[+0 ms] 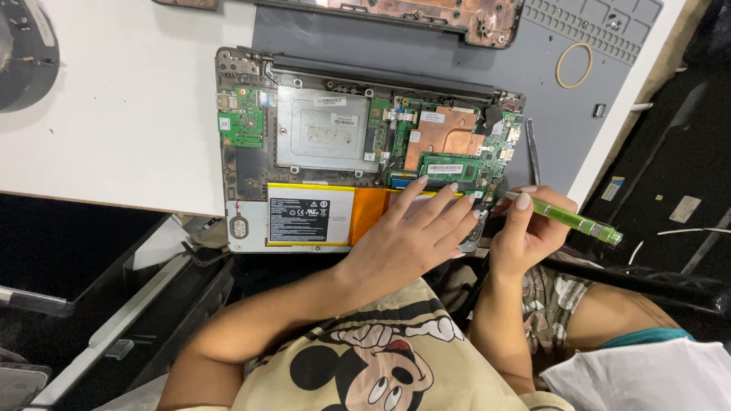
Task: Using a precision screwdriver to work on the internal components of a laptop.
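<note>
A tan rubber band loop [574,65] lies on the grey silicone work mat [563,122] covering the white counter [114,114]. A detached dark laptop cover [426,14] rests at the mat's far edge, metal tweezers [532,151] nearby.

A bright green screwdriver [579,221] sits in the right hand [525,232]. The opened laptop [358,144] shows green circuit boards, a copper-coloured heat plate, a silver metal cover, and an orange battery [365,213] edged in yellow with a black label. The mat [563,106] is grey, the table [122,122] white.
</note>
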